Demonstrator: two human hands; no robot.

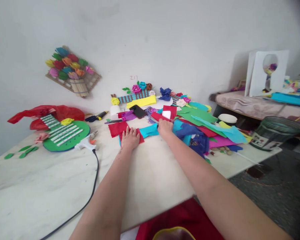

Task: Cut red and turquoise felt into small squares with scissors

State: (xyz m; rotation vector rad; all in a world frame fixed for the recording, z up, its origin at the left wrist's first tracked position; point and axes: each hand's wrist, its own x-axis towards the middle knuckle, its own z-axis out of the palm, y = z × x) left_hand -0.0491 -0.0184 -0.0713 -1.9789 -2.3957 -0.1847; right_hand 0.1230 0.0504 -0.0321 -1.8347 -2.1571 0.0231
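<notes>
My left hand [130, 138] lies flat with its fingers spread, pressing on red crepe paper [118, 128] on the table. My right hand [165, 127] is closed at the edge of blue crepe paper [148, 131], a little right of the left hand. What its fingers hold is too small to make out. Just beyond them lies a red piece [169, 110] with a small white piece [166, 114] on it. A black phone [138, 111] and a folded yellow paper strip [141, 102] sit behind.
At left, a white glue gun [86, 142] with a black cord rests beside a green round craft piece [67, 135]. Coloured paper sheets [197, 114] pile up at right, near a glass jar [276, 133] at the table's edge. A cutter [101, 115] lies at the back.
</notes>
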